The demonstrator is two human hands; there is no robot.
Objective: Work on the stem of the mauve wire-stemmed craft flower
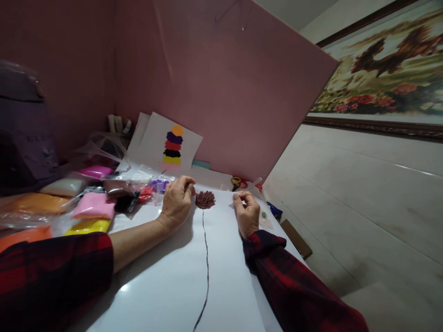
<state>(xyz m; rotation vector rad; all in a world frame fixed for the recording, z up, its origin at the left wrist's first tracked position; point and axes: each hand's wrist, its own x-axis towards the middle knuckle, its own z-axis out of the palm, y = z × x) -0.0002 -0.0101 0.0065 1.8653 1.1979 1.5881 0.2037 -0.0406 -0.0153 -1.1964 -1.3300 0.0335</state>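
A brown flower (205,200) with many short petals lies on a large white sheet (166,286), and a thin dark stem line (207,258) runs from it toward me. Just left of the flower is my left hand (177,203), its fingers curled together; whatever they pinch is hidden. My right hand (247,213) is to the right of the flower, thumb and fingertips pressed together near something thin and clear, too faint to name. Beyond that hand, a clear plastic stick (255,183) slants upward.
Bags of coloured clay, including pink (94,205) and orange (38,203), crowd the left side. A card with stacked colour patches (194,143) leans against the pink board (221,92). Yellow-handled scissors (236,181) lie behind my right hand. A purple bag (24,133) stands far left.
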